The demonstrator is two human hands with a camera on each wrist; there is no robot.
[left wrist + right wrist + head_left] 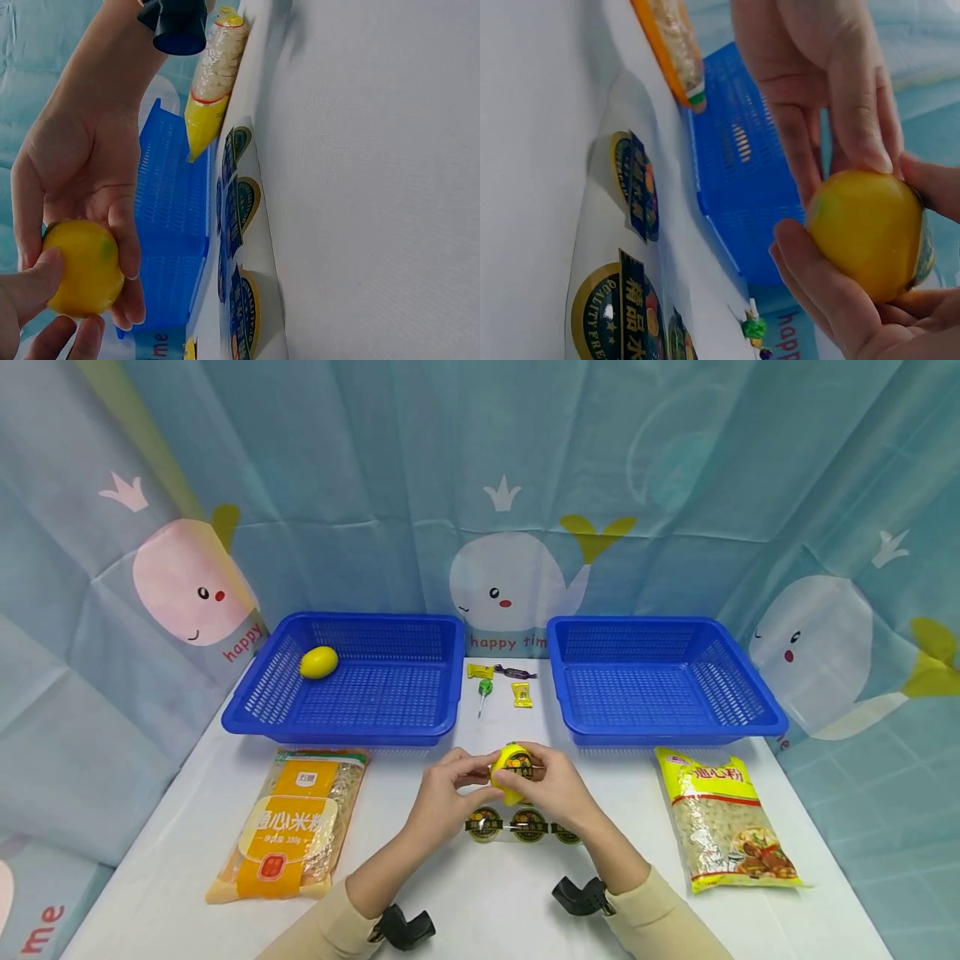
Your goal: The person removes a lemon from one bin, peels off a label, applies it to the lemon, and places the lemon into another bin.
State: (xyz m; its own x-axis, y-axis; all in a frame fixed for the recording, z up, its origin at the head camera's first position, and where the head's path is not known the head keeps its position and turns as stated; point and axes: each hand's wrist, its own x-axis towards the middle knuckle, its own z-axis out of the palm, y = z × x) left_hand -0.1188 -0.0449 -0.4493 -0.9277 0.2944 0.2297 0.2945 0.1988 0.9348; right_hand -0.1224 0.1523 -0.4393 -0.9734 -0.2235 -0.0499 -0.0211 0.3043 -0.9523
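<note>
Between the two hands, over the middle of the table, is a yellow lemon with a round black-and-gold sticker on the side facing the head camera. The right hand grips the lemon from the right, its thumb near the sticker. From the left, the left hand pinches the fruit with thumb and fingertips, seen also in the left wrist view with its thumb against the peel. Below the hands lies a clear sheet of similar stickers, partly curled up from the table.
Two blue baskets stand at the back; the left basket holds another lemon, the right basket nothing. Between them lie a green lollipop and several wrapped candies. Pasta bags flank the hands, orange left, yellow right.
</note>
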